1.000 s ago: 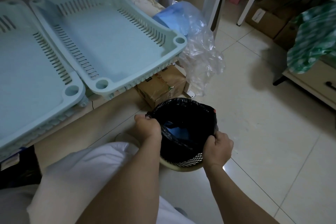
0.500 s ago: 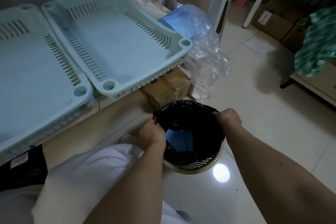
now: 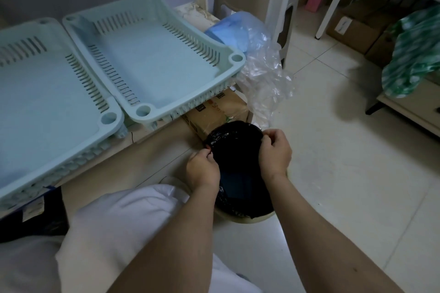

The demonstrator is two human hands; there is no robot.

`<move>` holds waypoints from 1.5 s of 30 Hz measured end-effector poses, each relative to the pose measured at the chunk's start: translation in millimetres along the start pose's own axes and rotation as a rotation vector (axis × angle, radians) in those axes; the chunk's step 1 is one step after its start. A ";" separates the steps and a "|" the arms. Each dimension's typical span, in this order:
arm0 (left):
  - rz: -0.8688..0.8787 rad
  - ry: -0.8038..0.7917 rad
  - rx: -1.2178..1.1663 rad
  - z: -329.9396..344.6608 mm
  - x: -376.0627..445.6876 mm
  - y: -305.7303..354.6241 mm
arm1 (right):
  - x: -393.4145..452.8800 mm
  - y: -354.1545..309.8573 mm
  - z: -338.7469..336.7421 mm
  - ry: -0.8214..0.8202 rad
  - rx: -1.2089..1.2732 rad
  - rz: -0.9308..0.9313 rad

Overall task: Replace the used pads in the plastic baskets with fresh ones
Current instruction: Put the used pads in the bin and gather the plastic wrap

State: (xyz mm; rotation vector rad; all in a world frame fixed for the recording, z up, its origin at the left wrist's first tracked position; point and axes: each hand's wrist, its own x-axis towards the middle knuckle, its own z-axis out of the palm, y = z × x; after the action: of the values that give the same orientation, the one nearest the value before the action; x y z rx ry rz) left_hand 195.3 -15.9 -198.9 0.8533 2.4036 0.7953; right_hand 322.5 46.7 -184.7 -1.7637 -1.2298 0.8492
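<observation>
- two baskets (image 3: pixel 152 59) at my 10 o'clock are pale mint green
- bin bag (image 3: pixel 234 147) dead centre is glossy black, something blue (image 3: pixel 238 182) inside it
- cloth (image 3: pixel 414 54) at 2 o'clock, green with white pattern
- floor tiles (image 3: pixel 345 173) off-white
- blue stuff in clear plastic wrap (image 3: pixel 240 31) at 12

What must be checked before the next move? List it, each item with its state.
1. Left hand grips the black bin bag at its left edge: ok.
2. Right hand pinches the bag's right edge: ok.
3. Used blue pad lies inside the bag: ok, a blue patch shows in the opening.
4. Bag seated over the bin rim: cannot tell, the hands and bag hide most of it.
5. Right basket holds a fresh pad: not ok, its floor looks bare.
6. Fresh blue pads within reach, in the clear plastic wrap beside the right basket: ok.
</observation>
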 end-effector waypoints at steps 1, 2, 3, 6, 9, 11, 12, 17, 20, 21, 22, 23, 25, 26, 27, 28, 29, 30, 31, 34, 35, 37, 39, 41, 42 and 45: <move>-0.020 0.013 -0.019 -1.5 -0.6 -0.4 | -7.6 -3.6 -3.8 0.038 0.068 0.018; -0.051 0.026 -0.053 -2.9 -1.0 -0.6 | -12.7 -6.4 -8.1 0.091 0.116 0.039; -0.090 0.042 -0.092 -4.9 -1.4 -0.5 | -16.2 -8.8 -11.9 0.149 0.138 0.063; -0.198 0.074 -0.202 -12.4 -3.6 2.2 | -19.0 -11.8 -21.6 0.204 0.108 0.139; -0.213 0.015 -0.322 -17.4 -3.5 8.8 | -20.7 -12.3 -21.3 -0.028 -0.056 0.155; -0.211 -0.076 -0.432 -19.4 -8.2 18.4 | -23.4 -11.9 -15.9 -0.217 -0.019 0.107; -0.202 -0.143 -0.509 -19.6 -10.8 23.4 | -26.5 -14.1 -13.6 -0.293 0.057 0.093; -0.114 -0.461 -0.576 -19.2 -21.8 37.9 | -37.7 -13.9 -5.2 -0.561 0.253 0.018; -0.121 -0.472 -0.520 -20.5 -23.3 36.9 | -40.6 -9.8 -5.9 -0.642 0.223 0.005; -0.129 -0.465 -0.550 -21.9 -24.3 37.8 | -41.7 -9.7 -6.9 -0.619 0.191 -0.013; -0.136 -0.446 -0.590 -23.2 -25.4 39.9 | -41.7 -10.5 -7.5 -0.562 0.132 -0.046; -0.139 -0.418 -0.631 -24.8 -26.0 42.2 | -41.5 -12.7 -9.2 -0.465 0.029 -0.089; -0.121 -0.362 -0.692 -29.7 -28.0 47.6 | -41.4 -14.5 -15.5 -0.321 -0.197 -0.211; -0.096 -0.339 -0.713 -30.9 -27.1 48.8 | -39.7 -12.2 -16.2 -0.351 -0.256 -0.293; -0.062 -0.322 -0.724 -32.0 -26.5 50.6 | -38.9 -12.5 -17.1 -0.444 -0.286 -0.372; -0.017 -0.308 -0.713 -32.9 -26.0 52.7 | -37.6 -10.2 -14.8 -0.555 -0.299 -0.443; 0.040 -0.300 -0.678 -33.1 -25.6 54.5 | -37.1 -8.2 -10.6 -0.647 -0.306 -0.499; 0.097 -0.300 -0.632 -33.1 -26.1 56.4 | -36.0 -6.0 -4.9 -0.701 -0.289 -0.540; 0.144 -0.300 -0.583 -32.6 -26.7 57.5 | -34.1 -6.1 0.7 -0.709 -0.258 -0.562; 0.242 -0.295 -0.505 -34.2 -29.9 58.5 | -27.0 -8.0 14.0 -0.639 -0.226 -0.571; 0.257 -0.291 -0.515 -36.4 -30.3 59.7 | -24.5 -4.5 18.0 -0.628 -0.249 -0.559; 0.268 -0.301 -0.607 -41.6 -30.8 63.9 | -20.9 7.5 22.9 -0.598 -0.347 -0.521; 0.258 -0.323 -0.758 -51.2 -32.4 71.4 | -19.7 22.0 24.5 -0.565 -0.450 -0.445; 0.237 -0.351 -0.896 -59.3 -30.5 76.3 | -19.9 36.1 22.5 -0.537 -0.530 -0.406; 0.224 -0.364 -0.940 -61.9 -29.3 77.4 | -20.2 41.6 21.4 -0.523 -0.571 -0.408; 0.168 -0.424 -1.036 -66.9 -26.9 77.1 | -19.0 49.3 22.4 -0.457 -0.590 -0.408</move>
State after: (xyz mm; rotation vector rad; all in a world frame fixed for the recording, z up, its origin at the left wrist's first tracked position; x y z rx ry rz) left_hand 206.4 -9.1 -94.2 0.6659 1.2686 1.5227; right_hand 317.6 24.1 -237.2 -1.6911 -2.2338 0.7045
